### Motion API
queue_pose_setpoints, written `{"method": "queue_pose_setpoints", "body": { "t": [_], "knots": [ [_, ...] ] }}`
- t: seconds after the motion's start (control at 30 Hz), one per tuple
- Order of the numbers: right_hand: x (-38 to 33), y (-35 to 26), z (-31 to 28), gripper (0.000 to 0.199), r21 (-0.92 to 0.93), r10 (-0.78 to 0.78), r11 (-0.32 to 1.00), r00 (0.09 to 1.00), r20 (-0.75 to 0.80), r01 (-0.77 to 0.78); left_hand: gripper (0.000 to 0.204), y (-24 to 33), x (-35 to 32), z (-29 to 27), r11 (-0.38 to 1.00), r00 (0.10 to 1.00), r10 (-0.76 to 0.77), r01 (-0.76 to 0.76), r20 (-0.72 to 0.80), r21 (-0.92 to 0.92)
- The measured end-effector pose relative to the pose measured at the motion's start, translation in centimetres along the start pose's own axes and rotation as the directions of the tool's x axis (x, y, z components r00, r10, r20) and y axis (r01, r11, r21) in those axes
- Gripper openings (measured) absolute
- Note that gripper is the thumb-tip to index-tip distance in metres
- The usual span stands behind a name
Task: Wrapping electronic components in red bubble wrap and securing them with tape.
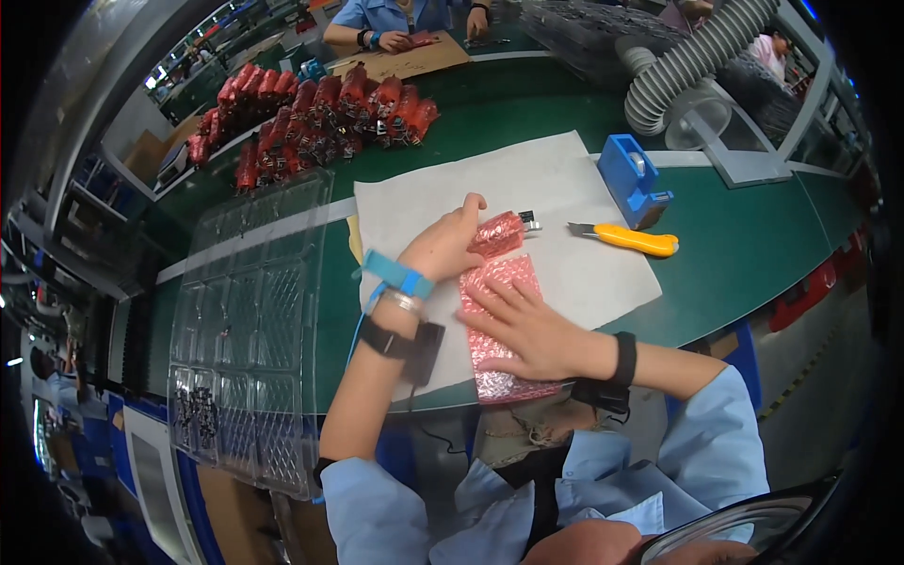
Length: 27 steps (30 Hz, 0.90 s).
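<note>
Nearest the body: right hand (527, 325) lies flat, fingers spread and released, palm pressing a pink bubble-wrap sheet (499, 372) onto the white pad (565, 188) that covers the green worktop (753, 235). It pins, it does not grip. The sheet's near end hangs at the worktop edge.

Just beyond: left hand (443, 247) has its fingers curled and clenched around a partly rolled pink bundle (499, 233) at the sheet's far end. A small metal end (529, 223) sticks out of the bundle's right side. A blue wrist strap (400, 273) with a cord sits on the left forearm.

Risk notes (judgement):
- Roll is only held by the left fingers; if they ease, the wrap probably springs open and the part slides out of the open right end.
- The flat right palm gives weak hold; the sheet may skid toward the edge and skew the roll.
- The protruding metal end could tear the bubbles.
- The wrist cord trails near the sheet and might snag.

To the left: clear plastic tray (245, 330), mostly empty cells, small dark parts in its near corner.

Right, further out: yellow utility knife (633, 239); whether the blade is out I cannot tell. A sweeping sleeve could catch it. Blue tape dispenser (633, 179) behind it.

Far: pile of red wrapped bundles (320, 113), grey ribbed hose (687, 61), another person's hands (395, 40) at a cardboard sheet.
</note>
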State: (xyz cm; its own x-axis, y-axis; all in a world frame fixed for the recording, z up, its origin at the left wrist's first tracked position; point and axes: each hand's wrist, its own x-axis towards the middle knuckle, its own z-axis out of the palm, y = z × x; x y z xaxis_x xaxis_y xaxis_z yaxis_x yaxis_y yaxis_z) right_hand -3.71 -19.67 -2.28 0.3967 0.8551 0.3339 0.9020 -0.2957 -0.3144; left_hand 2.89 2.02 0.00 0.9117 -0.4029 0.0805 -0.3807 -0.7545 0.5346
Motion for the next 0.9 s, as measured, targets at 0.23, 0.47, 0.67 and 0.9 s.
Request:
{"method": "queue_pose_setpoints", "body": {
  "t": [0.23, 0.47, 0.67, 0.9],
  "knots": [
    [-0.8, -0.6, 1.4, 0.063, -0.022, -0.04, 0.999, 0.999, 0.017, 0.04, 0.055, -1.3, 1.5, -0.7, 0.994, 0.979, -0.001, -0.022, 0.201, 0.108],
    [-1.0, -0.5, 1.6, 0.063, -0.074, 0.007, 0.997, 0.999, -0.053, -0.011, 0.057, 0.0, 1.1, -2.7, 0.991, 0.985, -0.1, 0.087, 0.139, 0.099],
    [-1.9, -1.5, 2.1, 0.063, -0.026, -0.034, 0.999, 0.997, -0.067, 0.032, 0.054, -5.9, -1.3, -3.7, 0.99, 0.989, -0.049, 0.066, -0.142, 0.121],
    [-3.0, 0.3, 1.0, 0.062, 0.029, -0.005, 1.0, 1.0, 0.005, 0.005, 0.053, -1.9, -0.9, -8.6, 0.847, 0.826, -0.215, -0.108, -0.52, -0.521]
  ]
}}
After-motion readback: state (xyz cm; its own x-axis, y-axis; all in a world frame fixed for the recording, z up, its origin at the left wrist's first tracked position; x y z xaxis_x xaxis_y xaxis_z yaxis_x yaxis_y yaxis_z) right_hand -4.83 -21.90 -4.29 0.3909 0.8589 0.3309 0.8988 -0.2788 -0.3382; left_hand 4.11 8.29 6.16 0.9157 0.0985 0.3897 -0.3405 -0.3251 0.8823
